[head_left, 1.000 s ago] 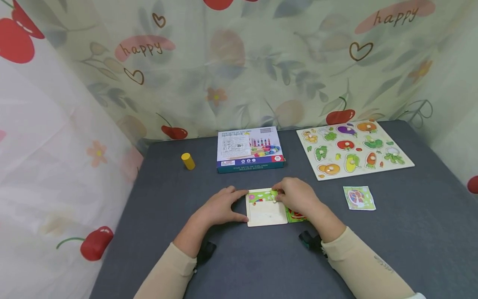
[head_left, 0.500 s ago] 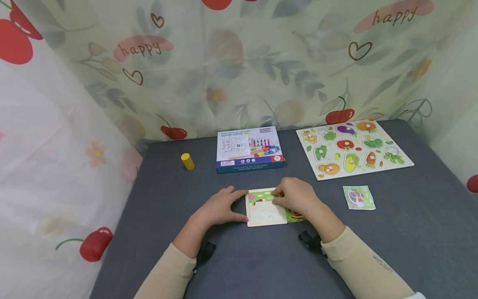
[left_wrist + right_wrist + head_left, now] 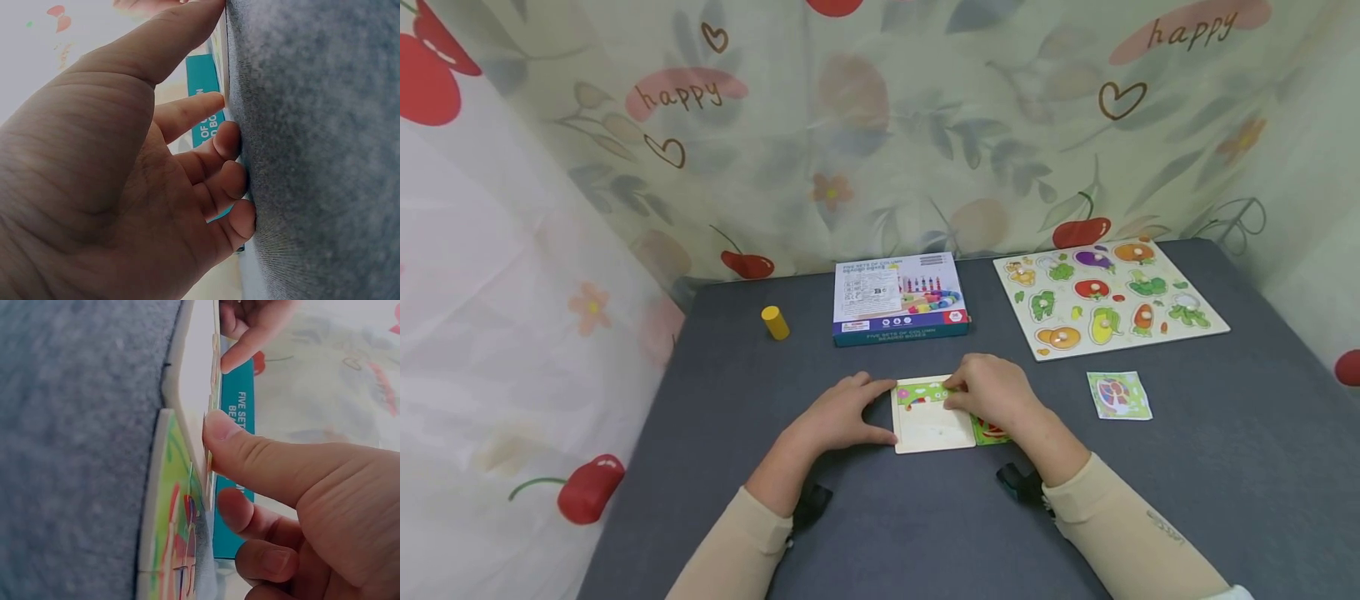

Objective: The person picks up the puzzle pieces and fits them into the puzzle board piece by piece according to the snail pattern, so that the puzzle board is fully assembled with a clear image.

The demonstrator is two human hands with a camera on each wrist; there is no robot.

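A small square wooden puzzle tray (image 3: 932, 429) lies flat, with green picture pieces (image 3: 917, 393) along its far edge and bare pale wood below them. My left hand (image 3: 842, 417) rests at the tray's left side, index finger and thumb spread to its far and near left corners. Its other fingers lie loosely bent on the table in the left wrist view. At the tray's far right corner, my right hand (image 3: 996, 390) pinches a thin puzzle piece (image 3: 209, 459) between thumb and fingers. The piece is mostly hidden. A green and red puzzle (image 3: 988, 432) sits partly under the right hand, beside the tray.
A box labelled with beads (image 3: 901, 300) stands at the back, with a yellow cylinder (image 3: 775, 322) to its left. A vegetable peg board (image 3: 1108, 300) lies back right. Nearer is a small picture square (image 3: 1120, 396). A patterned curtain (image 3: 850, 125) hangs behind the dark table.
My right hand's fingertips have shifted slightly left along the tray's far edge with the piece. The left hand stays at the tray's left side.
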